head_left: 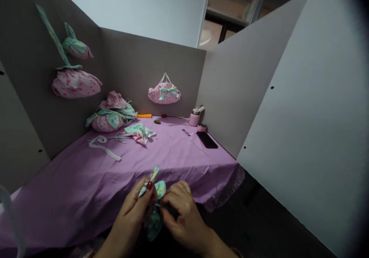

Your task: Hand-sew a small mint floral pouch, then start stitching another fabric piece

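Just in front of the table's near edge, my left hand (141,200) pinches a mint-green fabric bow (160,188) with yellow marks, the thumb with its red nail pressed on top. One narrow end of the cloth sticks up above the fingers, and a darker green part hangs below between the hands. My right hand (178,204) closes its fingertips on the bow's right side, close to its middle. Whether a needle or thread is between those fingers I cannot make out.
A purple cloth covers the table (161,154). On it lie fabric pieces (140,132), a pile of pink-and-green pouches (108,114), white lace trim (105,148), small snips (186,132), a phone (206,139) and a pink flask (194,117). Pink pouches (164,93) hang on the grey panels.
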The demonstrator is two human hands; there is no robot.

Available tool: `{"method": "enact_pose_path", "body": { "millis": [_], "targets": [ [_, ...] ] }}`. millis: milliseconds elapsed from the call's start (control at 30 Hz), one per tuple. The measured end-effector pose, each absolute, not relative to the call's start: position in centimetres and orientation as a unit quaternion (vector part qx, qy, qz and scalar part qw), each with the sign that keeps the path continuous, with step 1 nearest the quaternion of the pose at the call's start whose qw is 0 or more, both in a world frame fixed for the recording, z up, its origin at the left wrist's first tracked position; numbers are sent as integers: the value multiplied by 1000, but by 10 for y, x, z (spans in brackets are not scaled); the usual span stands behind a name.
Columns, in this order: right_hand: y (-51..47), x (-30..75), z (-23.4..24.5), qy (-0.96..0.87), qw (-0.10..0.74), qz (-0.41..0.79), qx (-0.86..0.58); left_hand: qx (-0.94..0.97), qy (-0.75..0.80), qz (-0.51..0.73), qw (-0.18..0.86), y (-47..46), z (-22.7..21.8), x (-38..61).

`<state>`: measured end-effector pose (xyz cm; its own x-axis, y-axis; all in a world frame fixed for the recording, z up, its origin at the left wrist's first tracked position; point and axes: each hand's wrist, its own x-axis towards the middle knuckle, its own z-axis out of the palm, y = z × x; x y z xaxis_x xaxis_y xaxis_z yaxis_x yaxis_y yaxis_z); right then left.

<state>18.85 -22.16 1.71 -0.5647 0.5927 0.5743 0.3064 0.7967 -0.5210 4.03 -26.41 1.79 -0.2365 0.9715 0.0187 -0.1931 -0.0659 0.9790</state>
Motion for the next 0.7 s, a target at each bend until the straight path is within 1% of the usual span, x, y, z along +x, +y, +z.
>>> {"method": "enact_pose_path", "body": {
  "millis": [67, 200, 267, 333, 433, 567, 633, 700],
  "targets": [
    [-220, 189, 14, -847, 394, 220, -282, 479, 504, 570, 438, -262, 26, 38],
    [-216, 187, 11, -801, 426, 298, -296, 656, 472, 497, 316, -259, 38, 36],
    [-215, 184, 11, -781, 433, 349, -283, 708, 452, 469, 273, -258, 40, 36],
    [-214, 180, 11, -746, 437, 425, -267, 738, 445, 439, 255, -258, 40, 37],
    [-214, 177, 12, -674, 436, 541, -252, 747, 446, 414, 267, -259, 42, 38],
    [-214, 176, 11, -597, 433, 625, -256, 760, 420, 396, 297, -257, 47, 36],
    [-214, 177, 8, -559, 453, 645, -255, 740, 412, 425, 319, -256, 48, 34],
    [-214, 176, 5, -503, 482, 672, -252, 652, 433, 487, 386, -255, 46, 34]
  ]
}}
